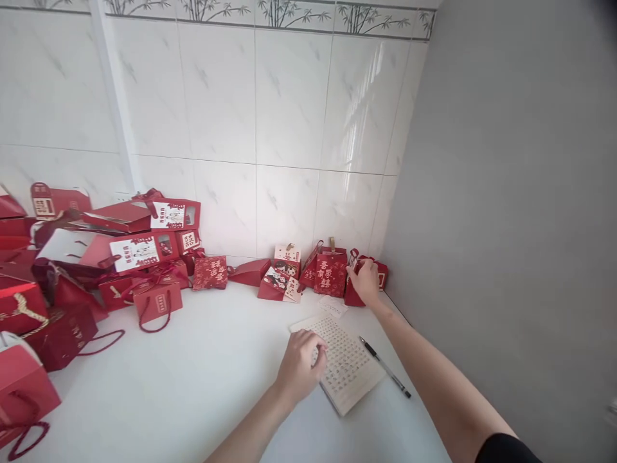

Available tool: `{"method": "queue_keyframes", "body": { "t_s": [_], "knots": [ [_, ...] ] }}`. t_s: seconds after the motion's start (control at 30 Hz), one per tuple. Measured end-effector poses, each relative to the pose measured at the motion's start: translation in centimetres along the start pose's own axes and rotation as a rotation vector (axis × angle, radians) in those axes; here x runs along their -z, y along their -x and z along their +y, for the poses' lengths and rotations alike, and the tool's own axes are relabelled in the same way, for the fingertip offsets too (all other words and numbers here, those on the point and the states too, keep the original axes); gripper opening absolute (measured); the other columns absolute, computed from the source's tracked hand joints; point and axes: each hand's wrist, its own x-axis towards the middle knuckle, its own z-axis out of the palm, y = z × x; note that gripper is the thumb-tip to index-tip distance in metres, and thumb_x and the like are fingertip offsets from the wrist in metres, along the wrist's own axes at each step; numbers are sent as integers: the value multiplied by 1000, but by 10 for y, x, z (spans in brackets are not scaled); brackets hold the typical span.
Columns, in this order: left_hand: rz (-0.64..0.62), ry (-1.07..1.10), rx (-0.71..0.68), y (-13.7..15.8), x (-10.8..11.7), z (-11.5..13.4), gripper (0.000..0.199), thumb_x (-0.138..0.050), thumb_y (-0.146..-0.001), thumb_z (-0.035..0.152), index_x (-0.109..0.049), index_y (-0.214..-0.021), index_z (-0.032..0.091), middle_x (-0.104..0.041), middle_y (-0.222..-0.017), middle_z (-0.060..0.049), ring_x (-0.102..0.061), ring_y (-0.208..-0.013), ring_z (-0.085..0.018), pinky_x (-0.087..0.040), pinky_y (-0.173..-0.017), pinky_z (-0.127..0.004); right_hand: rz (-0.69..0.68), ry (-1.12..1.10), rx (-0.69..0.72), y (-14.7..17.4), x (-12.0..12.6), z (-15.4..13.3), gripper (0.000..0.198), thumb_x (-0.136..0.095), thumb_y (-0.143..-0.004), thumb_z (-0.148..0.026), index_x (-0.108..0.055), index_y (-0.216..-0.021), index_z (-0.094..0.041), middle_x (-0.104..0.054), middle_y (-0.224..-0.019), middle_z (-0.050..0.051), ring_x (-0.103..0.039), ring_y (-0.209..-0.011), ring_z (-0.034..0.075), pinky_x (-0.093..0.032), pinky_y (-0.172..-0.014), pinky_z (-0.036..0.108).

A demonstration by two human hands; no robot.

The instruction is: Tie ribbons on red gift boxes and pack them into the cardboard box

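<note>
At the back right, my right hand (367, 281) reaches out with its fingers closed on the top of a small red gift box (354, 297). The box stands on the table, and part of it is hidden by the hand. My left hand (299, 363) hovers over the left edge of an open notebook (354, 366) filled with handwriting. Its fingers are curled in, thumb close to the forefinger, with nothing visible between them. A black-capped clear pen (385, 366) lies along the notebook's right side. Just behind the notebook is a small white slip of paper (333, 306).
More red gift boxes stand along the tiled wall (289, 206), among them a red box with gold lettering (330, 273) and a box with cartoon figures (280, 283). A heap of red boxes (135, 254) fills the left side of the white table (202, 360). A grey wall (506, 193) bounds the right.
</note>
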Motion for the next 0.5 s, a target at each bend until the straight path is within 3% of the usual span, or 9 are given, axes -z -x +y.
{"method": "queue_keyframes", "body": {
  "t_s": [0.1, 0.2, 0.33, 0.5],
  "knots": [
    [6, -47, -87, 1, -1, 2, 13, -44, -75, 8, -52, -71, 17, -61, -70, -2, -54, -72, -17, -42, -71, -32, -35, -2, -115, -14, 1, 9, 12, -57, -78, -19, -53, -87, -12, -58, -87, 14, -57, -89, 28, -42, -79, 36],
    [27, -14, -64, 0, 1, 2, 13, -44, -75, 8, -52, -71, 17, -62, -71, -2, -54, -72, -17, -42, -71, -32, 15, -19, -202, -16, 20, 15, 10, -46, -81, -19, -52, -83, -12, -59, -84, 16, -58, -87, 28, -42, -77, 36],
    [116, 149, 110, -5, 4, 1, 13, -42, -78, 12, -54, -76, 18, -62, -77, -3, -56, -78, -17, -43, -75, -33, 142, -101, -193, 6, 62, 9, 22, -34, -87, -26, -46, -97, -12, -59, -95, 18, -58, -88, 26, -44, -72, 34],
    [372, 546, 482, -16, 14, 7, 18, -46, -78, 30, -54, -88, 18, -61, -88, -6, -57, -87, -19, -43, -81, -34, 128, -275, 35, 90, 96, -24, 27, -43, -85, -44, -49, -90, -18, -59, -85, 7, -56, -73, 19, -44, -62, 27]
  ]
}}
